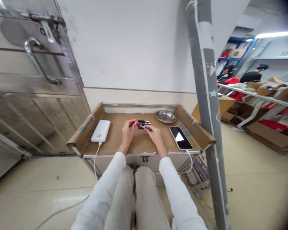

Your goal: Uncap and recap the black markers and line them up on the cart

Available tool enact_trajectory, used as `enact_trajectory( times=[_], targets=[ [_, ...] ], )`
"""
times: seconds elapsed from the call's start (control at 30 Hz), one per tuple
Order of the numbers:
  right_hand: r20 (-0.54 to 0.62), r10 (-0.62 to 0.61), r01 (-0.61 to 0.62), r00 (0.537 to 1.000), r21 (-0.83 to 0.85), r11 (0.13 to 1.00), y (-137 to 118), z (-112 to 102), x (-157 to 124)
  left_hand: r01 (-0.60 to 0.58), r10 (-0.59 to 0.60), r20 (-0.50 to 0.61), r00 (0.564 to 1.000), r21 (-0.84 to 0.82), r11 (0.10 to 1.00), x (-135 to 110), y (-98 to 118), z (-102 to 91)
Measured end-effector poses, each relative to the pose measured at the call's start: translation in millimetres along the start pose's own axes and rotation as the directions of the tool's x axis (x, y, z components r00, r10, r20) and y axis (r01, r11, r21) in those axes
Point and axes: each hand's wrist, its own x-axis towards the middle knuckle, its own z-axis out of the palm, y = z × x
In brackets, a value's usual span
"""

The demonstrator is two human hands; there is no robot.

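Left hand: fingers pinched on a small red piece, raised just above the counter.
Right hand: fingertips closed on another small red-tipped piece, close beside the left hand.
Black parts: small pile on the counter, just behind both hands.
Power bank: white, lying left of the hands, cable attached.
Phone: right of the hands, screen up, plugged in.
Metal bowl: far right corner.

On the bench I see the power bank at left, the phone at right, the bowl behind it, and small pens between, by my hands.
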Motion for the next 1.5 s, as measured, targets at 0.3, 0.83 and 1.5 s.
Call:
enact_trajectory(
  times=[0.3, 0.83, 1.5],
  targets=[
    [-0.259, 0.092, -0.150, 0.961, -0.210, 0.966, 1.8, -9.2, -2.3, 0.010, -0.041, 0.320, 0.947, 0.098, 0.995, -1.2, -6.0, -0.7],
    [0.156, -0.090, 0.135, 0.984, -0.313, 0.940, -3.1, -1.5, -4.4, -0.153, -0.006, 0.482, 0.876, 0.291, 0.944, -4.1, -15.6, 11.1],
    [-0.084, -0.014, -0.034, 0.996, -0.539, 0.842, -3.9, -6.7, -3.6, -0.142, -0.095, 0.358, 0.929, 0.579, 0.803, -2.4, -17.0, 9.0]
  ],
)
